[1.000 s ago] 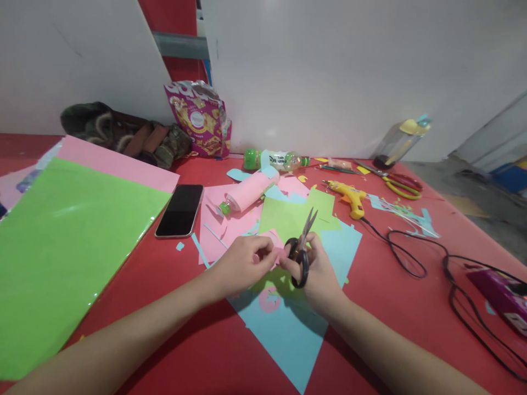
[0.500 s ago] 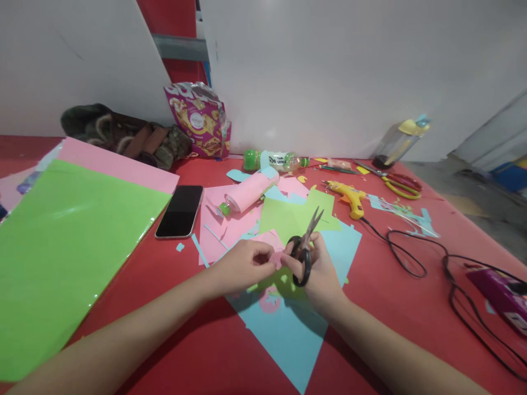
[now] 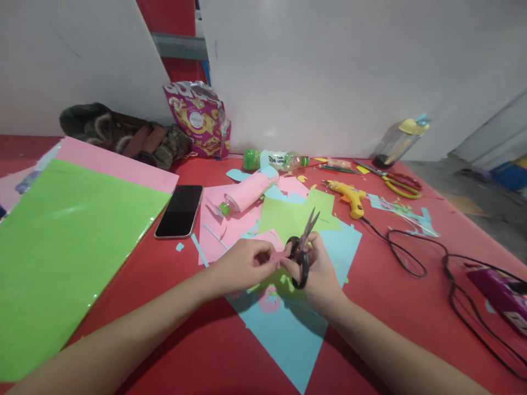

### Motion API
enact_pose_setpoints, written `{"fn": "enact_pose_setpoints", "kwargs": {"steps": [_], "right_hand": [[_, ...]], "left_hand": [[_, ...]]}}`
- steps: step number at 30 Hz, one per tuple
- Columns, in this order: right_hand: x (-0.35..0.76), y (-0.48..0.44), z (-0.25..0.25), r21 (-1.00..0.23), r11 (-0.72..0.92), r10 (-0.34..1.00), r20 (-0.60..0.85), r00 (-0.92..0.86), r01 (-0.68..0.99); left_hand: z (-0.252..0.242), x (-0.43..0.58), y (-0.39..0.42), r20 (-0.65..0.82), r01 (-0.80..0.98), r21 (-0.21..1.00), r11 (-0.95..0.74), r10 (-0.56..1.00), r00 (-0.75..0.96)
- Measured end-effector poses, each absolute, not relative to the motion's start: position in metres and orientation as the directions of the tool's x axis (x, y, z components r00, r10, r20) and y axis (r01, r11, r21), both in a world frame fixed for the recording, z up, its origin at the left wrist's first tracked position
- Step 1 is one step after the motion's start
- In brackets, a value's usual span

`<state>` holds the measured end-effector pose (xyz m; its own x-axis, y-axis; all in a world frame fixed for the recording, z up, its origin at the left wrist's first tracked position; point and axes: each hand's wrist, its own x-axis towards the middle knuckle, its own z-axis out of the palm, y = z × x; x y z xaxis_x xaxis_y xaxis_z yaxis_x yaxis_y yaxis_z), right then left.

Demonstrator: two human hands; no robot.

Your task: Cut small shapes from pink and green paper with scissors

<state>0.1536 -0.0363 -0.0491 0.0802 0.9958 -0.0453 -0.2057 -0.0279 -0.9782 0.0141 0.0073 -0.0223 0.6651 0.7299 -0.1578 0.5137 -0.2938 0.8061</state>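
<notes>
My right hand (image 3: 317, 271) grips black-handled scissors (image 3: 302, 247), blades pointing up and away. My left hand (image 3: 242, 266) pinches a small pink paper piece (image 3: 281, 257) between its fingertips, right beside the scissor handles. Both hands hover over a blue paper sheet (image 3: 288, 334) with green scraps (image 3: 280, 282) and a pink cut-out (image 3: 268, 300) lying on it. More pink (image 3: 222, 219) and green paper (image 3: 288, 216) lies just behind the hands on the red table (image 3: 173, 307).
Large green (image 3: 61, 241) and pink sheets (image 3: 111, 162) lie at left, a black phone (image 3: 180, 210) beside them. Behind are a pink-wrapped bottle (image 3: 247, 192), a green-capped bottle (image 3: 275, 160), a snack bag (image 3: 200, 118), a yellow glue gun (image 3: 349, 198) with black cable (image 3: 411, 258), and red-yellow scissors (image 3: 397, 184).
The scissors have tilted slightly and my hands have shifted a little around the pink piece. Everything else on the table is where it was.
</notes>
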Motion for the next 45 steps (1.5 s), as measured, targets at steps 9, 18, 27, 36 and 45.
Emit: {"fn": "enact_pose_setpoints", "kwargs": {"steps": [9,18,27,36,45], "right_hand": [[0.154,-0.038,-0.050,-0.963,-0.078,0.996,-0.085,0.018,-0.257],[0.153,-0.043,-0.045,-0.929,-0.182,0.941,-0.069,-0.332,-0.322],[0.154,-0.046,-0.044,-0.958,-0.162,0.885,-0.034,-0.465,-0.238],[0.153,-0.046,-0.045,-0.952,-0.169,0.885,-0.033,-0.463,-0.255],[0.153,-0.047,-0.048,-0.956,-0.148,0.893,-0.020,-0.449,-0.252]], "left_hand": [[-0.020,0.011,0.011,-0.138,0.462,0.851,-0.249,0.743,0.655],[0.004,-0.004,0.023,-0.033,0.385,0.906,-0.177,0.876,0.481],[0.005,-0.006,0.019,0.054,0.471,0.826,-0.310,0.875,0.481],[0.003,-0.001,0.014,0.090,0.491,0.793,-0.360,0.867,0.490],[0.008,-0.002,0.013,0.107,0.478,0.810,-0.340,0.887,0.449]]}}
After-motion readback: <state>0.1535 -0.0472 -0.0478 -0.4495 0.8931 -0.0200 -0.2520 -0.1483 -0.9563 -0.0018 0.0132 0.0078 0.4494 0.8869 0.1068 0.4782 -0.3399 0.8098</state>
